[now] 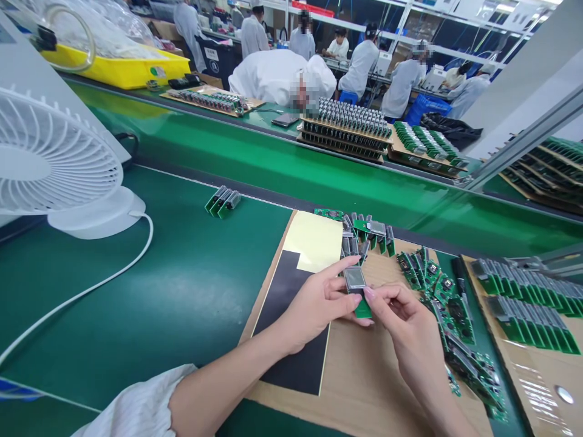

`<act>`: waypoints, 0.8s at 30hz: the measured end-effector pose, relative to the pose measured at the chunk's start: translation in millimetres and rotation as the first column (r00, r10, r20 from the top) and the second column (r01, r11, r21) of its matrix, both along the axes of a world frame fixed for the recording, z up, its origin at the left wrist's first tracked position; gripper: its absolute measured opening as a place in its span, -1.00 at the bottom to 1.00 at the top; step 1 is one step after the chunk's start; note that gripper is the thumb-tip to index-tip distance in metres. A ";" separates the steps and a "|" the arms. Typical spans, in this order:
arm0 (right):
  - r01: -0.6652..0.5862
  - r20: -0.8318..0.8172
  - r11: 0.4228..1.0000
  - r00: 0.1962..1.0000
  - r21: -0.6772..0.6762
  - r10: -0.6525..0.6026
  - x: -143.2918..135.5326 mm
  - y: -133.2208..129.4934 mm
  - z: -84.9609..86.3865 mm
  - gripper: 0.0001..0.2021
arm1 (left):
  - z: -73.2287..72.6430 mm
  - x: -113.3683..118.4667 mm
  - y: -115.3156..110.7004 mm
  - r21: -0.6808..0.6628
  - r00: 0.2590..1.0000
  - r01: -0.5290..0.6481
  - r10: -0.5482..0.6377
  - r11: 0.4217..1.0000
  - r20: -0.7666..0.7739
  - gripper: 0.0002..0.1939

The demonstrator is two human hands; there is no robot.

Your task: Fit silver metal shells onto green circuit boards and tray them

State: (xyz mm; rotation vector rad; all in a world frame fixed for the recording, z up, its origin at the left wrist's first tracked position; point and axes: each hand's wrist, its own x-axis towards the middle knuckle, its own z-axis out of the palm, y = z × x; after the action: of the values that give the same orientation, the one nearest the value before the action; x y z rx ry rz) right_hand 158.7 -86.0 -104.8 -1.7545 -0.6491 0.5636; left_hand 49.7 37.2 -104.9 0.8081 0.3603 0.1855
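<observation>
Workshop behind, co-workers in white coats at far benches; a raised green ledge crosses the view, stacked board trays on it. White fan on the green worktop, off to the left.

Centre: one display board, above the cardboard sheet, screen facing up. Left hand is closed on it, fingers and thumb about its edges. Right hand has its thumb at the board's edge, just beside the screen, other fingers curled; pinching or merely touching, cannot tell.

Progress, as judged from the layout: partway. Upright boards stand in two orderly rows on the right-hand cardboard, and look like a sorted lot. Loose boards lie heaped and overlapping beside the right hand, not in rows. Another cluster sits beyond the hands, partly upright, partly jumbled. Small group stands alone at left, well apart.

Black layer on the yellow backing ends in a stepped edge; upper part bare, so probably partly used, with a good area left. Held board looks unfinished, being in both hands. Which piles are done, cannot confirm.
</observation>
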 end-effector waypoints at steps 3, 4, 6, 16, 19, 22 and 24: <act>0.002 0.007 1.000 1.000 -0.002 -0.002 -0.3 0.2 0.9 -0.74 | 0.7 0.3 -0.7 0.003 1.000 0.001 -0.001 1.000 -0.003 -0.25; 0.001 0.004 1.000 1.000 -0.005 -0.001 -0.9 0.8 1.5 -0.73 | 0.9 0.3 -0.8 0.005 1.000 0.001 -0.001 1.000 -0.004 -0.27; 0.017 -0.002 1.000 1.000 -0.005 -0.017 -2.7 2.8 3.2 -0.71 | 1.3 0.4 -0.8 0.007 1.000 -0.004 0.004 1.000 -0.006 -0.29; 0.092 0.055 0.995 0.994 0.024 -0.093 -10.1 5.7 -1.6 -0.68 | 1.4 1.0 0.1 0.046 1.000 -0.031 0.031 0.998 -0.005 -0.42; 0.201 0.109 0.980 0.973 0.013 -0.201 -8.0 3.2 -5.1 -0.65 | 3.2 -0.1 0.7 0.051 0.998 -0.063 0.063 0.997 0.004 -0.48; 0.130 0.083 0.991 0.989 -0.038 -0.126 -8.1 2.1 -4.1 -0.61 | 4.8 -1.3 1.8 0.069 0.990 -0.138 0.136 0.988 0.025 -0.55; -0.076 -0.029 0.994 0.997 -0.076 0.074 -11.3 2.0 -2.4 -0.59 | 5.2 -2.0 2.1 0.093 0.985 -0.168 0.164 0.981 0.043 -0.58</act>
State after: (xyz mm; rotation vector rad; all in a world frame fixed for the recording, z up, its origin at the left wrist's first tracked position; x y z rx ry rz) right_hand 147.4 -83.9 -107.2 -1.7975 -0.6852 0.6702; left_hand 47.7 39.3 -99.7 0.8693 0.3884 0.3752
